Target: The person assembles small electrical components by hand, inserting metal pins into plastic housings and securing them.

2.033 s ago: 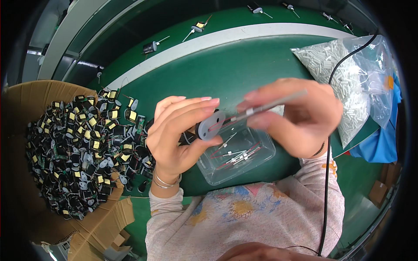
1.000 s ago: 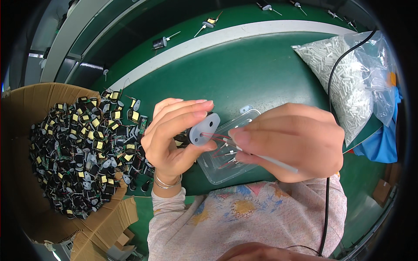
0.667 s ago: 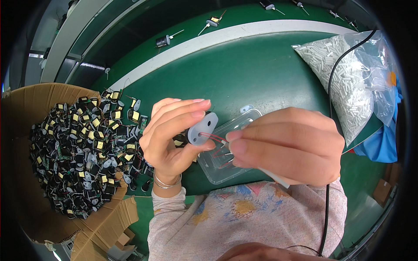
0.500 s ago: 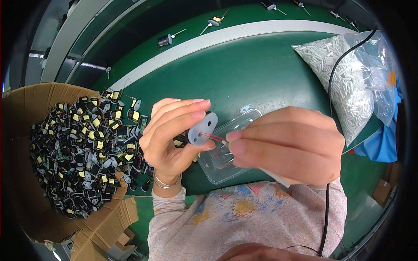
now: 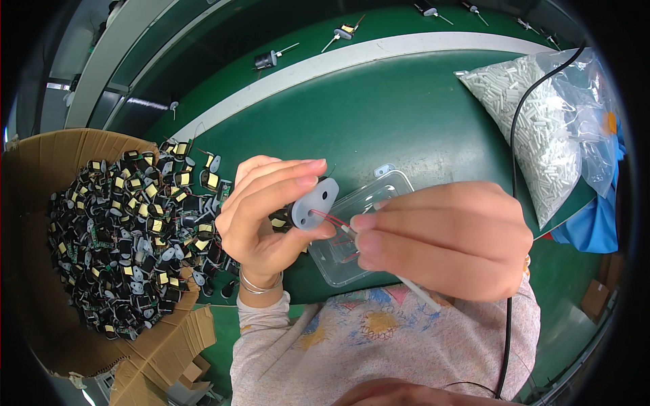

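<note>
My left hand point(image 5: 254, 216) is closed around a small black component whose grey oval flange point(image 5: 317, 203) faces right. Thin red wires point(image 5: 330, 217) come out of a hole in that flange. My right hand point(image 5: 450, 240) pinches at the far end of the wires, where a small whitish sleeve point(image 5: 347, 229) shows at the fingertips. A slim white rod point(image 5: 416, 292) sticks out below the right hand; the fingers hide its upper part. Beneath both hands lies a clear plastic tray point(image 5: 342, 276), partly covered by them.
On the left, a cardboard box point(image 5: 88, 144) is heaped with similar black components point(image 5: 135, 237). A clear bag of white tubes point(image 5: 531, 128) lies at the right, crossed by a black cable point(image 5: 516, 135). Beyond a white rail point(image 5: 305, 70), several components point(image 5: 266, 60) sit on a green belt.
My right hand has turned and shifted slightly, and the white rod below it now points more steeply downward. My left hand stays nearly still. Components on the belt have moved right.
</note>
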{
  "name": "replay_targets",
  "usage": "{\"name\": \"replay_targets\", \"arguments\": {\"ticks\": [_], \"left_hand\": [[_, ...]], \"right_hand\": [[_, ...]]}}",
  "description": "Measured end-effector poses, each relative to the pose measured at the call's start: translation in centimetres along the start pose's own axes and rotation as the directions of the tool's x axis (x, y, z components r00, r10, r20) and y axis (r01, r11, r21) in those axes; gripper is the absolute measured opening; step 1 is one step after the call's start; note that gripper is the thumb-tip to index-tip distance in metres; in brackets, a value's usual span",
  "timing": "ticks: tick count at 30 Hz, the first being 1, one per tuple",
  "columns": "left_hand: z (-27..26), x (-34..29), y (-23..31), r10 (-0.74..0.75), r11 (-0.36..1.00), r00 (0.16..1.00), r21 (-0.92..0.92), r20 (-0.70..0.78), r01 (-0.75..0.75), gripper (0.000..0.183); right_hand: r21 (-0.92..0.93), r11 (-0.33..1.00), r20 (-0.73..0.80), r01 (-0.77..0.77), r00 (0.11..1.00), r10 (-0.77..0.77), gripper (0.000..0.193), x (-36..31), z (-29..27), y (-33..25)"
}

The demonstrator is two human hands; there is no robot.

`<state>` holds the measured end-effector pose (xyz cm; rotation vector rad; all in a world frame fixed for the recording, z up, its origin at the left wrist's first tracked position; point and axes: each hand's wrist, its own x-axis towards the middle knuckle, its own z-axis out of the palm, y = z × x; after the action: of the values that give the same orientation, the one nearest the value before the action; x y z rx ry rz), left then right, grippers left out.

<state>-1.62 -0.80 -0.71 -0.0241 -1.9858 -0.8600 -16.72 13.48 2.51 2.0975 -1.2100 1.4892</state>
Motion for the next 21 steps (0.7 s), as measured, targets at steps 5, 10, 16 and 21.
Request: {"name": "replay_targets", "arguments": {"ticks": [5,10,16,21], "left_hand": [[-0.21,0.04,0.17,0.003,1.0,1.0,0.03,0.007,-0.004,0.046],[0.05,0.03,0.11,0.004,1.0,1.0,0.015,-0.008,-0.004,0.047],[0.02,-0.03,0.09,-0.004,1.0,1.0,-0.022,-0.012,0.003,0.047],[-0.14,0.1,0.35,0.002,1.0,1.0,0.024,0.009,-0.002,0.047]], "right_hand": [[-0.027,0.999,-0.023,-0.025,0.999,0.024,0.019,0.11,0.23,-0.53],[-0.026,0.999,-0.06,-0.047,0.997,0.045,0.02,0.14,0.58,-0.8],[0.033,0.998,-0.061,-0.055,0.997,0.057,0.019,0.08,0.57,-0.55],[0.046,0.996,-0.095,-0.081,0.992,0.085,0.023,-0.04,0.72,-0.61]]}}
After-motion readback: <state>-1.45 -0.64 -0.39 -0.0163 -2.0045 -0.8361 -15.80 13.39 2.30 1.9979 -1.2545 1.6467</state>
